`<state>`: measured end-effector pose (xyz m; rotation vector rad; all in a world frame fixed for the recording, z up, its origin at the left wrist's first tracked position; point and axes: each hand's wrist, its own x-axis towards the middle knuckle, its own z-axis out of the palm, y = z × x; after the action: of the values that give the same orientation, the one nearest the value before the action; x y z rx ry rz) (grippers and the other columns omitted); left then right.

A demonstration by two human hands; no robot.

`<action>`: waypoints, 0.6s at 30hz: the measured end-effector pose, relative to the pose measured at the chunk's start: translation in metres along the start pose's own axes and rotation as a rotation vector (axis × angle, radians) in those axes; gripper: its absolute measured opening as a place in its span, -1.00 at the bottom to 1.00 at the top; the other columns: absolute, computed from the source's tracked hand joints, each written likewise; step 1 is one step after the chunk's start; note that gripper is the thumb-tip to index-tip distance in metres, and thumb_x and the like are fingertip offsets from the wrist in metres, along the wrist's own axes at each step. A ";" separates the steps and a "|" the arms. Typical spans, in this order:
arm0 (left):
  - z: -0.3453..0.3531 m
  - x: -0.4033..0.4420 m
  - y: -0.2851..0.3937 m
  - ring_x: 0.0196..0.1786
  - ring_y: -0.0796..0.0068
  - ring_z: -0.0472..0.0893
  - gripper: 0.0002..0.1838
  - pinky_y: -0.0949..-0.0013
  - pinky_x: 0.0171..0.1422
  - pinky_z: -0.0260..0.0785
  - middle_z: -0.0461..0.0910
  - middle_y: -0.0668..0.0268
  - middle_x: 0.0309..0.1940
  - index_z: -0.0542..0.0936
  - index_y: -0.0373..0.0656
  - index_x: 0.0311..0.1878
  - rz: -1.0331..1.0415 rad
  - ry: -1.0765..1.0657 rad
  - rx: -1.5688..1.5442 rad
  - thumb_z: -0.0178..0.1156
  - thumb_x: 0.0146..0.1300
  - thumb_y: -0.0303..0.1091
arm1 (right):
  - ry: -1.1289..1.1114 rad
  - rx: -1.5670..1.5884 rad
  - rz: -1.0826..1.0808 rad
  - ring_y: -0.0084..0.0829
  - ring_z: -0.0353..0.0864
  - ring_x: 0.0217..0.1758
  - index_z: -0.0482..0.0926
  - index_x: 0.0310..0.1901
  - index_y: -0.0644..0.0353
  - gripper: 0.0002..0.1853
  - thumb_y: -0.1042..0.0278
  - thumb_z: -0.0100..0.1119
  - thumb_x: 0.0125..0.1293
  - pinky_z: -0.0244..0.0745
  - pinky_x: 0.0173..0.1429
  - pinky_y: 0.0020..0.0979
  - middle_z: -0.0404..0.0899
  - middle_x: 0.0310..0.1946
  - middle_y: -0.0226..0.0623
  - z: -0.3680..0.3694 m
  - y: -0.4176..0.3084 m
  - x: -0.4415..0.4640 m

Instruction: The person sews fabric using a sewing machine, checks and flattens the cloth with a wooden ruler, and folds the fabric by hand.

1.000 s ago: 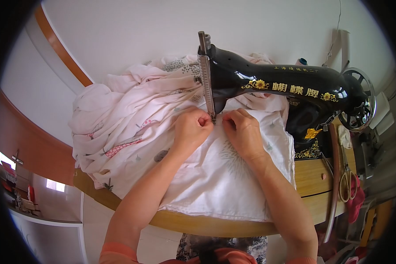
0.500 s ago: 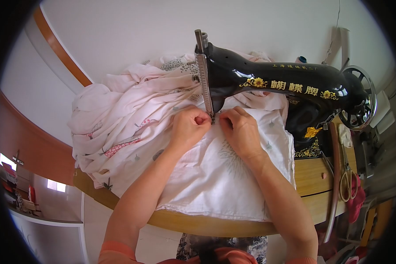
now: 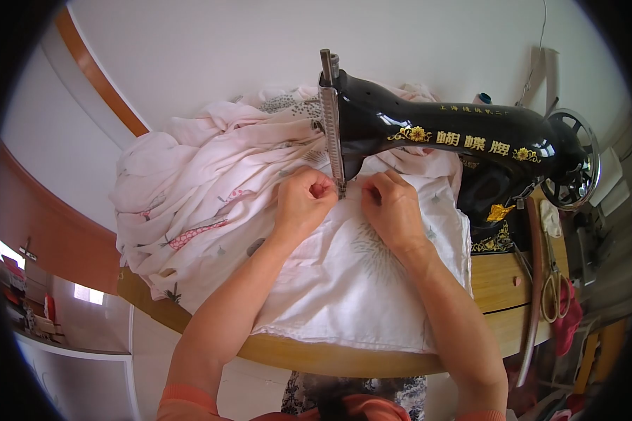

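A black sewing machine [image 3: 463, 130] with gold decoration stands over a white printed cloth [image 3: 344, 295]. My left hand [image 3: 305, 200] is closed in a pinch just left of the machine's needle area [image 3: 341, 189], its curled fingers hiding whatever they may hold. On the other side of the needle area, my right hand [image 3: 393, 207] is also pinched, thumb against fingertips, a little apart from the metal parts. Any thread between the fingers is too fine to see. Both wrists rest over the cloth, which spreads under the presser foot.
Bunched cloth [image 3: 182, 168] is heaped at the left and behind the machine. The handwheel [image 3: 574, 160] is at the right. Scissors [image 3: 556, 291], a long curved strip [image 3: 534, 302] and a red cloth [image 3: 567, 323] lie along the wooden table's [image 3: 495, 281] right edge.
My right hand has drawn slightly to the right, away from the needle area, still pinched. My left hand has barely moved. The machine appears slightly shifted to the right in view.
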<state>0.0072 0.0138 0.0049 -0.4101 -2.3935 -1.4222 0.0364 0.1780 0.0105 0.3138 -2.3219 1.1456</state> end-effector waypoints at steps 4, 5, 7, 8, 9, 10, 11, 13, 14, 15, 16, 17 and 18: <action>0.000 -0.001 0.000 -0.56 0.62 0.43 -0.96 0.50 -0.44 0.31 0.49 0.35 -0.60 0.55 -0.26 -0.55 -0.027 0.015 -0.078 0.23 -0.09 -0.52 | 0.005 -0.008 -0.002 -0.05 0.55 -0.38 0.51 -0.45 0.27 -0.94 0.59 0.14 -0.02 0.48 -0.24 -0.19 0.52 -0.44 -0.09 0.000 -0.001 0.000; 0.000 -0.001 0.001 -0.56 0.62 0.43 -0.96 0.51 -0.44 0.31 0.49 0.35 -0.60 0.55 -0.26 -0.55 -0.027 0.013 -0.081 0.22 -0.08 -0.52 | 0.009 -0.009 -0.005 -0.05 0.55 -0.38 0.51 -0.45 0.27 -0.94 0.60 0.14 -0.02 0.48 -0.24 -0.19 0.52 -0.44 -0.09 -0.001 -0.001 0.000; -0.001 -0.001 0.002 -0.56 0.63 0.43 -0.96 0.51 -0.43 0.31 0.49 0.36 -0.60 0.55 -0.26 -0.54 -0.027 0.010 -0.084 0.22 -0.08 -0.52 | -0.005 -0.002 -0.008 -0.05 0.55 -0.38 0.51 -0.45 0.27 -0.94 0.60 0.14 -0.02 0.47 -0.24 -0.19 0.52 -0.45 -0.09 -0.002 -0.002 0.000; -0.001 -0.002 0.002 -0.56 0.63 0.43 -0.96 0.51 -0.43 0.31 0.49 0.36 -0.59 0.55 -0.26 -0.54 -0.028 0.008 -0.085 0.22 -0.08 -0.52 | -0.012 0.002 -0.009 -0.05 0.55 -0.39 0.50 -0.45 0.27 -0.94 0.60 0.13 -0.02 0.47 -0.24 -0.19 0.52 -0.45 -0.09 -0.002 -0.002 0.000; -0.001 -0.002 0.001 -0.56 0.64 0.42 -0.96 0.52 -0.43 0.31 0.49 0.37 -0.59 0.55 -0.26 -0.54 -0.028 0.007 -0.085 0.22 -0.07 -0.52 | -0.009 0.001 -0.010 -0.05 0.55 -0.39 0.50 -0.45 0.27 -0.94 0.60 0.13 -0.02 0.47 -0.24 -0.19 0.52 -0.45 -0.09 -0.003 -0.002 0.000; -0.001 -0.002 0.001 -0.56 0.64 0.42 -0.96 0.52 -0.44 0.30 0.49 0.37 -0.59 0.55 -0.26 -0.54 -0.031 0.009 -0.095 0.22 -0.07 -0.52 | -0.006 0.000 -0.012 -0.05 0.55 -0.39 0.50 -0.45 0.27 -0.94 0.60 0.13 -0.02 0.47 -0.24 -0.19 0.51 -0.45 -0.09 -0.003 -0.001 0.000; -0.001 -0.002 0.000 -0.56 0.64 0.42 -0.96 0.52 -0.44 0.30 0.49 0.37 -0.59 0.55 -0.26 -0.54 -0.034 0.010 -0.105 0.22 -0.07 -0.52 | -0.004 -0.002 -0.012 -0.05 0.54 -0.39 0.50 -0.45 0.27 -0.94 0.60 0.13 -0.01 0.47 -0.25 -0.19 0.51 -0.45 -0.09 -0.003 -0.001 -0.001; 0.000 -0.002 -0.001 -0.56 0.65 0.42 -0.96 0.52 -0.44 0.30 0.49 0.37 -0.58 0.56 -0.26 -0.53 -0.040 0.012 -0.114 0.22 -0.07 -0.52 | 0.014 0.009 -0.012 -0.05 0.54 -0.39 0.50 -0.45 0.27 -0.95 0.60 0.14 -0.01 0.46 -0.25 -0.19 0.51 -0.46 -0.09 -0.002 0.000 -0.001; -0.001 -0.001 -0.001 -0.56 0.65 0.42 -0.96 0.52 -0.44 0.30 0.49 0.37 -0.58 0.56 -0.26 -0.53 -0.043 0.013 -0.113 0.22 -0.07 -0.52 | 0.023 0.015 -0.013 -0.05 0.54 -0.39 0.50 -0.45 0.28 -0.95 0.60 0.14 -0.01 0.46 -0.26 -0.19 0.51 -0.46 -0.09 -0.001 0.000 -0.001; 0.000 -0.001 -0.001 -0.56 0.65 0.42 -0.96 0.52 -0.44 0.30 0.49 0.37 -0.59 0.56 -0.26 -0.53 -0.046 0.014 -0.112 0.22 -0.07 -0.52 | 0.028 0.011 -0.007 -0.06 0.54 -0.39 0.50 -0.45 0.27 -0.95 0.60 0.14 -0.01 0.47 -0.26 -0.19 0.51 -0.46 -0.10 0.000 0.000 0.000; 0.000 -0.001 -0.003 -0.56 0.65 0.42 -0.96 0.52 -0.44 0.30 0.49 0.37 -0.59 0.56 -0.25 -0.53 -0.050 0.018 -0.128 0.22 -0.07 -0.52 | 0.033 0.008 -0.002 -0.06 0.54 -0.39 0.50 -0.46 0.26 -0.95 0.59 0.15 0.00 0.47 -0.26 -0.19 0.51 -0.46 -0.11 0.000 -0.001 0.000; 0.001 0.000 -0.004 -0.56 0.65 0.43 -0.96 0.51 -0.45 0.30 0.49 0.37 -0.59 0.56 -0.25 -0.53 -0.054 0.023 -0.144 0.23 -0.07 -0.52 | 0.037 0.005 0.003 -0.07 0.55 -0.39 0.51 -0.46 0.26 -0.95 0.59 0.15 0.00 0.47 -0.27 -0.20 0.51 -0.46 -0.12 0.001 -0.001 0.000; 0.001 0.000 -0.005 -0.56 0.64 0.43 -0.96 0.51 -0.45 0.31 0.49 0.37 -0.59 0.56 -0.25 -0.53 -0.058 0.029 -0.162 0.23 -0.07 -0.52 | 0.032 -0.004 -0.010 -0.07 0.55 -0.40 0.51 -0.46 0.25 -0.96 0.58 0.15 0.01 0.48 -0.27 -0.20 0.52 -0.45 -0.13 0.002 0.000 -0.001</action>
<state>0.0054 0.0125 0.0007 -0.3597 -2.2932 -1.6428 0.0366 0.1765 0.0096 0.3033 -2.2918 1.1328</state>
